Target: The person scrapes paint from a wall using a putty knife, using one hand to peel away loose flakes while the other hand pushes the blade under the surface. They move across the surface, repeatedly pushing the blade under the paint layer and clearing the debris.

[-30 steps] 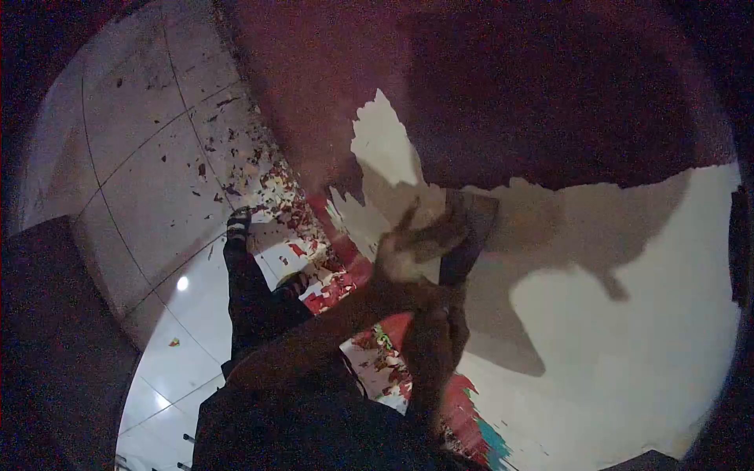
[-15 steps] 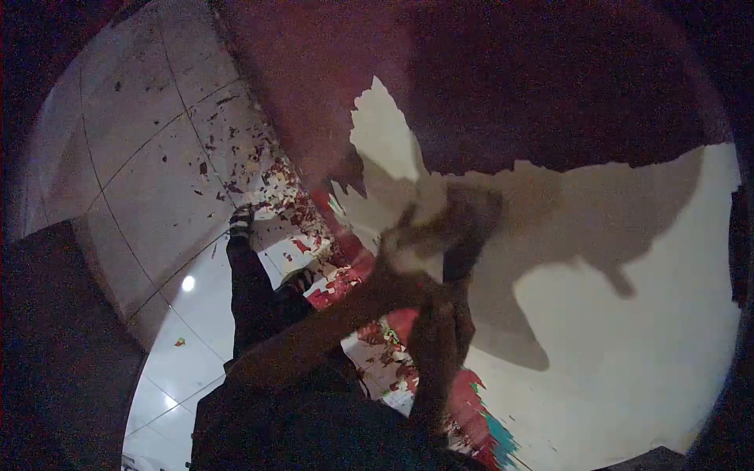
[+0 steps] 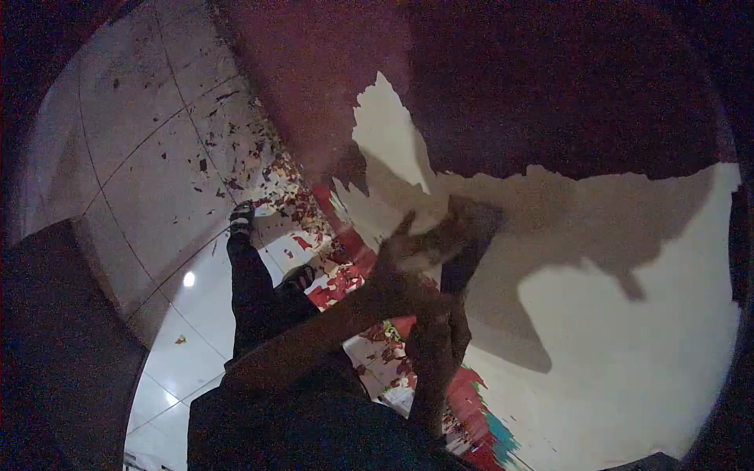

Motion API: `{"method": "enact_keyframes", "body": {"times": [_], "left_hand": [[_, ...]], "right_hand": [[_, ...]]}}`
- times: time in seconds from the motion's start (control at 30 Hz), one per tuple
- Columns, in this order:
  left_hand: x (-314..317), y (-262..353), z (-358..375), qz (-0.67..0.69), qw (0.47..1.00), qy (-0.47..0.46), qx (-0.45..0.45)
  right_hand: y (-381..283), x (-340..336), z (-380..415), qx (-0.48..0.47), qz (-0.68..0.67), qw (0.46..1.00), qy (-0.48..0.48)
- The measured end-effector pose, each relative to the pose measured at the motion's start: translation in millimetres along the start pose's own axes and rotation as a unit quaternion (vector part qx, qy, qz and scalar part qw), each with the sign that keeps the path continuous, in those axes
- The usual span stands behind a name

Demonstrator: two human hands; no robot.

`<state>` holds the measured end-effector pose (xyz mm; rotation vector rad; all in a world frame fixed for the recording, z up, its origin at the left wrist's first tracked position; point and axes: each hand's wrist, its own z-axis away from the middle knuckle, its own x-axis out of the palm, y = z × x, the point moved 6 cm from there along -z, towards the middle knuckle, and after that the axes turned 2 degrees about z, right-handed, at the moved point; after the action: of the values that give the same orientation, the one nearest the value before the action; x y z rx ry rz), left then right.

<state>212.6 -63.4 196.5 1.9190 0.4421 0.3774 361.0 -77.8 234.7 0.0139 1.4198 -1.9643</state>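
Observation:
My left hand (image 3: 416, 251) reaches in from the left with its thumb raised apart and its fingers stretched, blurred, towards a dark flat object (image 3: 465, 251). Below it, my right hand (image 3: 440, 334) is closed around the lower end of that object, though the grip is dim. Both hands are in front of a wall (image 3: 613, 369) whose dark red covering (image 3: 550, 94) ends in a ragged edge. A narrow pale patch (image 3: 389, 129) is bare above my left hand.
Red and dark scraps (image 3: 294, 204) lie along the foot of the wall on the tiled floor (image 3: 141, 188). My legs and feet (image 3: 247, 267) are at the left centre. Red and teal remnants (image 3: 495, 428) edge the lower wall. Large shadows fall across the wall.
My left hand has shifted slightly and its thumb shows more clearly. The dark object and my right hand remain in nearly the same place. The view has moved a little.

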Motion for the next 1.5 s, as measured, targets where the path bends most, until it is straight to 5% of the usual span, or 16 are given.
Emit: {"method": "enact_keyframes", "body": {"times": [0.1,0.2,0.37,0.5,0.63,0.8,0.9,1.03,1.3,1.5], "left_hand": [[-12.4,-3.3,-12.0,-0.014,1.0,0.015,0.002],[-4.6,-3.3,-2.8,-0.014,1.0,-0.002,0.005],[-11.2,-12.6,1.1,0.002,1.0,0.007,-0.006],[1.5,-7.4,8.8,0.005,1.0,-0.004,0.001],[-9.7,-12.9,-0.6,-0.003,1.0,-0.002,0.005],[-4.5,-8.6,-0.8,-0.001,1.0,-0.014,0.014],[-14.5,-10.4,-10.0,-0.009,1.0,-0.006,0.016],[-5.6,-7.9,2.0,-0.007,1.0,-0.011,0.015],[-14.9,-21.7,7.6,-0.018,1.0,0.002,0.009],[-25.7,-29.4,1.4,-0.016,1.0,-0.001,0.015]], "right_hand": [[2.6,4.4,-18.5,-0.029,0.12,0.992,-0.014],[9.6,-0.9,-7.8,0.063,-0.06,0.996,-0.036],[6.8,13.2,-28.4,-0.036,0.124,0.992,-0.007],[11.8,4.1,-7.3,0.022,-0.012,1.0,0.005],[23.0,10.4,-18.9,-0.048,0.138,0.988,0.054],[27.2,4.5,-4.9,-0.014,0.038,0.997,0.058],[31.4,12.8,-18.4,-0.069,0.159,0.981,0.088],[29.2,4.2,-10.0,-0.021,0.045,0.997,0.062],[39.2,13.7,-13.5,-0.149,0.215,0.955,0.14],[96.1,16.1,-19.6,-0.047,0.049,0.989,0.132]]}}
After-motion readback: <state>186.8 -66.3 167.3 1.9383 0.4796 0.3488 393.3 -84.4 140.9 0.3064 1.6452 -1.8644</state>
